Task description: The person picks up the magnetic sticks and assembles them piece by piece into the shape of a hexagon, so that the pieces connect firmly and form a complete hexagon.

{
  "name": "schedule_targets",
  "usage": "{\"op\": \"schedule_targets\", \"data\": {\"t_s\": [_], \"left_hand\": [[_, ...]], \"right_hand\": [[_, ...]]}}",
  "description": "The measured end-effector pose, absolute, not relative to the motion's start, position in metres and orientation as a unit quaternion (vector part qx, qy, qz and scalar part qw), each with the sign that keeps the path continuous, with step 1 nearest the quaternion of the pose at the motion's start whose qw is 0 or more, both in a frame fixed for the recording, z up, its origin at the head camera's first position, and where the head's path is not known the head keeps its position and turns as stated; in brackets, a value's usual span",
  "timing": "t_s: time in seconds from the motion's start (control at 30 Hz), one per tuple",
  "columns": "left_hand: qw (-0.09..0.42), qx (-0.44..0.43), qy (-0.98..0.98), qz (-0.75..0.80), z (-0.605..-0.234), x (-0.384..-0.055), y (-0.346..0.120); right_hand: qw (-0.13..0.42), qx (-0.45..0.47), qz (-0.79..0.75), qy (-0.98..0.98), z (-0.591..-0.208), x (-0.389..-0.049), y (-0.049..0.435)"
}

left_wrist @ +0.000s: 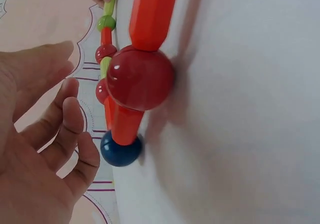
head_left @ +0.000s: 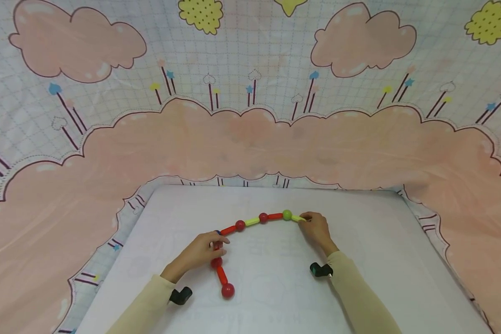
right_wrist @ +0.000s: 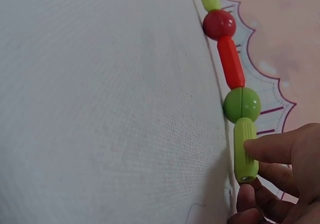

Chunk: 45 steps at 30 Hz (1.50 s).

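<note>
A chain of magnetic sticks and balls lies bent across the white tabletop. My right hand [head_left: 316, 228] pinches the yellow-green stick [right_wrist: 245, 151] at its far right end; a green ball [right_wrist: 242, 106] joins that stick to a red stick [right_wrist: 230, 63]. Beside the chain's left bend, my left hand [left_wrist: 47, 134] has its fingers loosely bent, with nothing between them. Close to those fingers are a blue ball [left_wrist: 121, 148] and a red ball [left_wrist: 141, 78], linked by a short red stick [left_wrist: 126, 125]. Another red ball [head_left: 228, 291] ends the chain nearest me.
The white tabletop [head_left: 271, 283] runs out to all sides of the chain. Behind it hangs a patterned cloth [head_left: 250, 144] with pink clouds. A small black camera sits at the left wrist [head_left: 181, 295] and another at the right wrist [head_left: 320, 270].
</note>
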<state>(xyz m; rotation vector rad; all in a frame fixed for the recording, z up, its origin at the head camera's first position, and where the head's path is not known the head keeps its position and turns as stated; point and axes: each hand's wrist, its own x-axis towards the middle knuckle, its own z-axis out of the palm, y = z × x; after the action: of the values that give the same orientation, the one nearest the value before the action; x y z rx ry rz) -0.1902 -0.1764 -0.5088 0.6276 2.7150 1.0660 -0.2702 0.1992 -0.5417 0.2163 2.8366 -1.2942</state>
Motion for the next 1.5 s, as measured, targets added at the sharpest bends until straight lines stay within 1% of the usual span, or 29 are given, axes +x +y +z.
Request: {"op": "schedule_targets", "data": {"t_s": [0.33, 0.5, 0.73, 0.87, 1.13, 1.3, 1.5], "left_hand": [[0.122, 0.250, 0.887, 0.370, -0.514, -0.171, -0.191], [0.126, 0.267, 0.881, 0.369, -0.520, -0.164, -0.196], [0.094, 0.270, 0.903, 0.320, -0.520, -0.157, -0.191], [0.088, 0.263, 0.911, 0.304, -0.523, -0.157, -0.188], [0.049, 0.286, 0.911, 0.294, -0.531, -0.162, -0.181], [0.028, 0.286, 0.915, 0.285, -0.533, -0.166, -0.174], [0.017, 0.284, 0.922, 0.262, -0.532, -0.174, -0.167]], "right_hand": [[0.006, 0.075, -0.407, 0.910, -0.542, -0.271, 0.198], [0.011, 0.083, -0.409, 0.909, -0.541, -0.269, 0.197], [0.016, 0.089, -0.404, 0.910, -0.539, -0.264, 0.197], [0.017, 0.090, -0.405, 0.910, -0.538, -0.264, 0.198], [0.011, 0.095, -0.400, 0.912, -0.539, -0.263, 0.200], [0.013, 0.092, -0.397, 0.913, -0.539, -0.262, 0.201], [0.012, 0.078, -0.389, 0.918, -0.539, -0.255, 0.201]]}}
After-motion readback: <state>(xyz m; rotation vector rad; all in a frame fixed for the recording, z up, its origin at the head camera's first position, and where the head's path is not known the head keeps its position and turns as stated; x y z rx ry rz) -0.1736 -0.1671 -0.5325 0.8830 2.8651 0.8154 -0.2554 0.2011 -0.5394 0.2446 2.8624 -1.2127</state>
